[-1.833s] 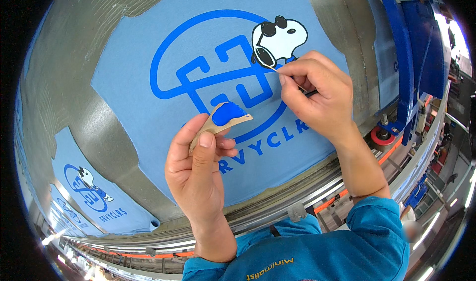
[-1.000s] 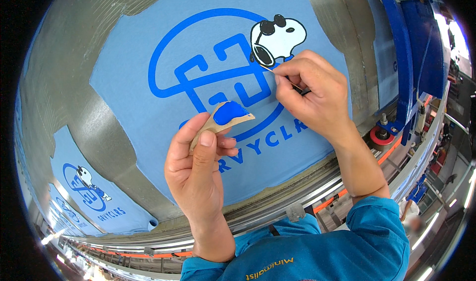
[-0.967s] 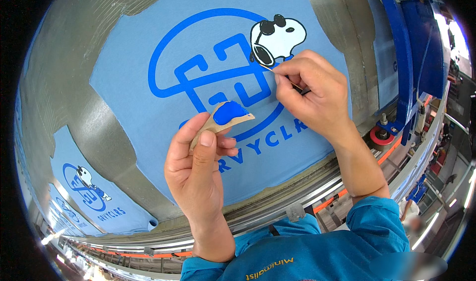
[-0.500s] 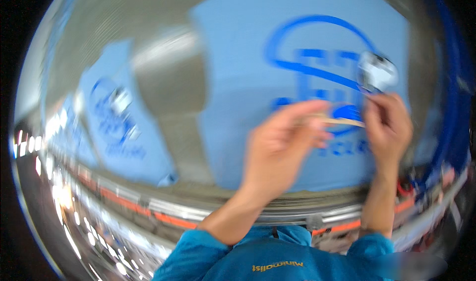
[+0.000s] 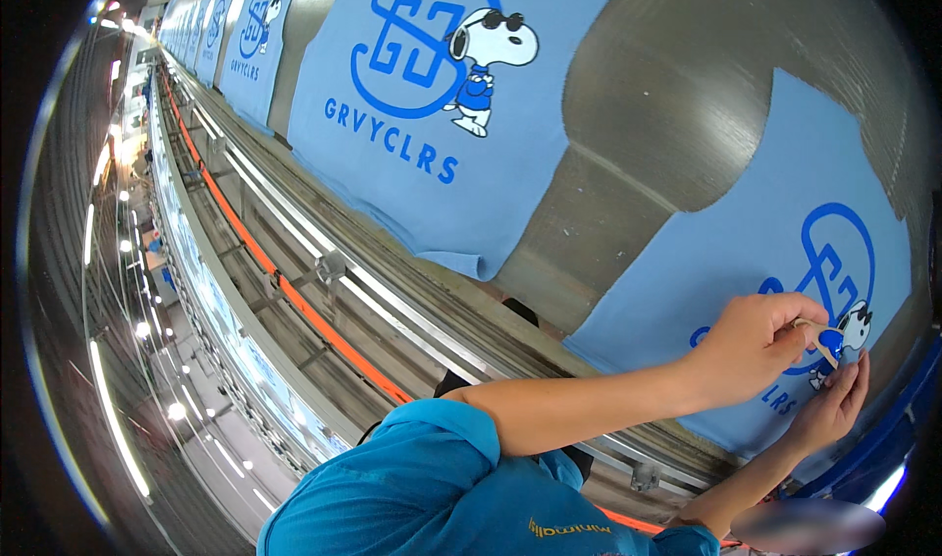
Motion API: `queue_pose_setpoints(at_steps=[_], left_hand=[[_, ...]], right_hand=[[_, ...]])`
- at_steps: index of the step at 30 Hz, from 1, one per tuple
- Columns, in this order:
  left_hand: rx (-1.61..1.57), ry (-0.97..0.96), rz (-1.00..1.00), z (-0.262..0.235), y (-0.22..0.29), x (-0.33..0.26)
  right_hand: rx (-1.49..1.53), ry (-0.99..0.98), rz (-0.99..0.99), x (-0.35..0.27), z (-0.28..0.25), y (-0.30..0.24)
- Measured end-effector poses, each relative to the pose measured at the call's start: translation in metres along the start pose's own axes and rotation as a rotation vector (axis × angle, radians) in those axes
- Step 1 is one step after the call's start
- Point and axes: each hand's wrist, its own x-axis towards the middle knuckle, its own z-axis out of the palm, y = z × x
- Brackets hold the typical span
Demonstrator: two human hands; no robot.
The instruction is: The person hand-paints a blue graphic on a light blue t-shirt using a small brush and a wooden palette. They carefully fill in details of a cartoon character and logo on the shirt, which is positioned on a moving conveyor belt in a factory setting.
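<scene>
My left hand [image 5: 748,350] pinches a thin tan strip [image 5: 824,352] over the light blue fabric panel [image 5: 687,262] at the right. Beneath the strip, the panel bears a print of dark blue lettering and a white cartoon dog [image 5: 856,326] in sunglasses. My right hand [image 5: 832,411] is lower, by the strip's lower end and the dog's body. Its fingers are curled together; whether they grip the strip or something else is hidden. Both hands stay close together, partly covering the print.
Another printed light blue panel [image 5: 392,154] lies flat to the left, its lower corner curled. More panels [image 5: 257,46] recede along the grey metal table [image 5: 648,95]. Along the near edge run metal rails [image 5: 363,286] and an orange strip [image 5: 324,320]. Blue material [image 5: 888,419] borders the right.
The view has swung so the panel under my hands now sits at the far right. My hands are closer together, and the tan strip has tilted downward over the dog print.
</scene>
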Motion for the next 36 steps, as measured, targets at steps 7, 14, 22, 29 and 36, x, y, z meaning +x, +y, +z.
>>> queue_pose_setpoints(at_steps=[7, 14, 22, 29, 36], left_hand=[[-0.145, 0.058, 0.033, -0.008, 0.012, 0.004], [-0.185, 0.12, 0.129, -0.069, 0.08, -0.055], [0.073, 0.4, 0.23, -0.241, 0.193, -0.166], [0.092, 0.499, 0.345, -0.349, 0.247, -0.142], [0.093, 0.358, 0.424, -0.349, 0.267, -0.084]], right_hand=[[0.074, 0.05, 0.036, 0.005, 0.007, -0.018], [0.379, -0.067, 0.161, -0.06, 0.045, -0.095], [0.288, -0.428, 0.074, -0.169, 0.195, -0.213], [0.232, -0.308, -0.167, -0.194, 0.303, -0.256], [0.024, -0.136, -0.382, -0.216, 0.331, -0.24]])
